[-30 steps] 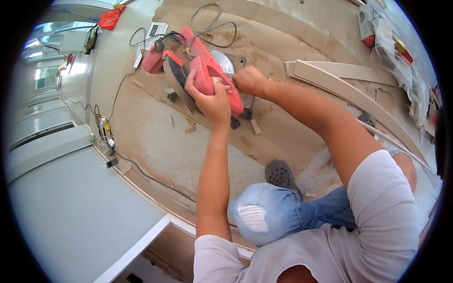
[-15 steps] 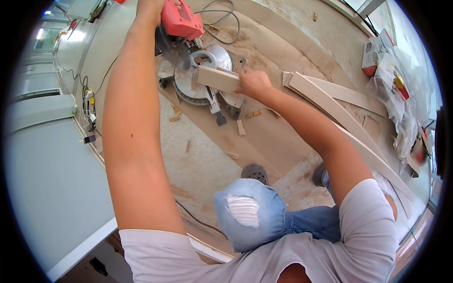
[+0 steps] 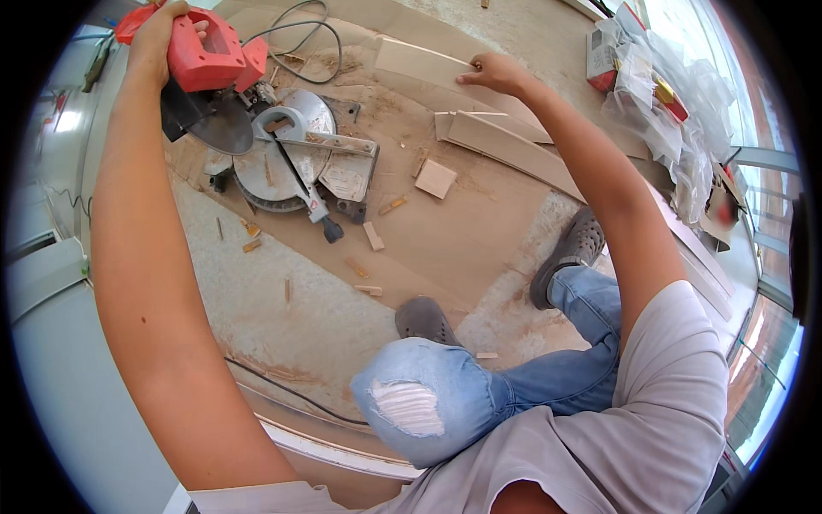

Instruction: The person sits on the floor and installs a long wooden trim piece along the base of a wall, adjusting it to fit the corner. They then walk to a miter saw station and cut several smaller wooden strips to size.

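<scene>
My left hand [image 3: 158,41] is closed around the red handle [image 3: 205,53] of a mitre saw, whose round blade [image 3: 224,127] is raised above the left side of its turntable [image 3: 257,176]. No board lies on the saw's bed. Beyond and to the right of the saw, my right hand [image 3: 501,73] pinches the right end of a pale wooden board [image 3: 424,65]. A small square wood block [image 3: 435,178] lies on the brown floor paper right of the saw.
Long pale boards [image 3: 505,141] lie stacked under my right forearm. Small offcuts [image 3: 373,236] and sawdust are scattered about the saw. A dark cable [image 3: 334,64] loops behind it. Clear plastic sheeting [image 3: 685,111] lies far right. My shoes [image 3: 424,319] are on the floor nearby.
My right hand has carried the board off the saw's bed, away to the far right. My left hand stays on the saw handle. The view has shifted, placing the saw further left.
</scene>
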A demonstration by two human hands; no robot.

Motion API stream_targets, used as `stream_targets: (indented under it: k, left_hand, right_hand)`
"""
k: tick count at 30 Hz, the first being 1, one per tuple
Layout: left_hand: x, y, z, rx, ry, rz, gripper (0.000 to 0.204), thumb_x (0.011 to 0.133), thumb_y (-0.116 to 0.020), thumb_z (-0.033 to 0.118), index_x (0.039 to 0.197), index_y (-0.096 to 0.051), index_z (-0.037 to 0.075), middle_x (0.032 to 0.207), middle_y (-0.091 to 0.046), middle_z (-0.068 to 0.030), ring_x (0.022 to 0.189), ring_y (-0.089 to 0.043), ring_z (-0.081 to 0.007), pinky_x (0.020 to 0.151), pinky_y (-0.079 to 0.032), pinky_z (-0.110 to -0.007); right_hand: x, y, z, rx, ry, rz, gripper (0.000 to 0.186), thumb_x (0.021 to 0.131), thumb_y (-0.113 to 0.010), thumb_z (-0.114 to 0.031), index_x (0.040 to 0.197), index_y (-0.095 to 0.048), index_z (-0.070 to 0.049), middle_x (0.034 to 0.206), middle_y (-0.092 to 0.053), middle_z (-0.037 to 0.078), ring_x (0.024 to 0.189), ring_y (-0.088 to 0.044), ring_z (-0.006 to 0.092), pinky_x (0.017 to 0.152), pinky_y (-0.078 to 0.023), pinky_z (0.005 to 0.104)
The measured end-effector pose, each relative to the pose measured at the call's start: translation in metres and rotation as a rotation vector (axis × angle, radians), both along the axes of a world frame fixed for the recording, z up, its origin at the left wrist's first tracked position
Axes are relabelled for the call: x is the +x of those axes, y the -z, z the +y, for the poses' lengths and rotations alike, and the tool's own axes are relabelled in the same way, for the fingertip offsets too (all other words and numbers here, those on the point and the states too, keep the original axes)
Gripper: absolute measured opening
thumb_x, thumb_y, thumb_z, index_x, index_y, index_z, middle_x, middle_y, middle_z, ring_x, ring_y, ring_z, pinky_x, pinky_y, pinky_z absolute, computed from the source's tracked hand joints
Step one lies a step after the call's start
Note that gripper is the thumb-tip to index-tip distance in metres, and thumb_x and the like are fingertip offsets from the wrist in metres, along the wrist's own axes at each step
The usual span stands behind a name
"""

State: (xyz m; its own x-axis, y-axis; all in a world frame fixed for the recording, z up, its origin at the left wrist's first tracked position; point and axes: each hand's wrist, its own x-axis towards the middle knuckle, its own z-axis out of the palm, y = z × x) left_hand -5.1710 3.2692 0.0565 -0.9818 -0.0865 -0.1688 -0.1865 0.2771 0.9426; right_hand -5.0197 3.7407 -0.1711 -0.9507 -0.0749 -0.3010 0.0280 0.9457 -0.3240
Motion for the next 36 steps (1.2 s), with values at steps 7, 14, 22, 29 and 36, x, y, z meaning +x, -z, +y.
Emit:
stream_targets:
  k: [7,14,22,29,36]
  left_hand:
    - [0.015,-0.001,0.011,0.038,-0.019,-0.006,0.029,0.094,-0.065,0.023,0.111,-0.062,0.000,0.090,-0.074,-0.0144,0.058,-0.066,-0.0150,0.055,-0.058,-0.025]
    - [0.014,-0.008,0.005,0.020,0.012,-0.009,0.030,0.092,-0.063,0.022,0.109,-0.061,-0.004,0.088,-0.074,-0.0164,0.062,-0.068,-0.0199,0.061,-0.059,-0.031]
    - [0.006,-0.004,0.012,0.048,0.021,-0.001,0.030,0.092,-0.063,0.022,0.108,-0.062,-0.004,0.087,-0.073,-0.0180,0.061,-0.069,-0.0200,0.059,-0.059,-0.031]
    - [-0.023,0.002,-0.034,0.040,0.068,0.009,0.034,0.094,-0.062,0.018,0.118,-0.055,-0.005,0.095,-0.072,-0.0200,0.065,-0.069,-0.0222,0.058,-0.060,-0.031]
    - [0.006,-0.008,0.020,0.094,-0.160,0.061,0.024,0.084,-0.061,0.016,0.091,-0.060,-0.007,0.072,-0.066,-0.0208,0.055,-0.066,-0.0307,0.054,-0.059,-0.043]
  right_hand:
    - [0.109,0.061,0.038,0.186,0.030,0.261,0.042,0.091,-0.066,-0.046,0.104,-0.066,-0.006,0.104,-0.067,0.014,0.106,-0.065,0.0328,0.084,-0.055,0.0460]
    - [0.188,0.062,0.060,0.321,-0.149,0.102,0.059,0.080,-0.078,-0.043,0.117,-0.055,-0.003,0.105,-0.063,0.016,0.103,-0.064,0.0335,0.084,-0.054,0.0444]
    - [0.142,0.001,0.080,0.240,-0.158,0.132,0.064,0.074,-0.081,-0.044,0.114,-0.056,0.000,0.106,-0.065,0.019,0.100,-0.066,0.0360,0.085,-0.054,0.0450]
    - [0.080,-0.095,-0.063,-0.235,-0.207,-0.189,0.059,0.073,-0.085,-0.041,0.111,-0.062,-0.002,0.105,-0.068,0.020,0.103,-0.065,0.0388,0.085,-0.052,0.0463]
    - [0.121,-0.013,-0.178,-0.233,-0.395,0.258,0.031,0.086,-0.075,-0.027,0.096,-0.058,-0.003,0.095,-0.063,0.016,0.092,-0.065,0.0351,0.075,-0.053,0.0470]
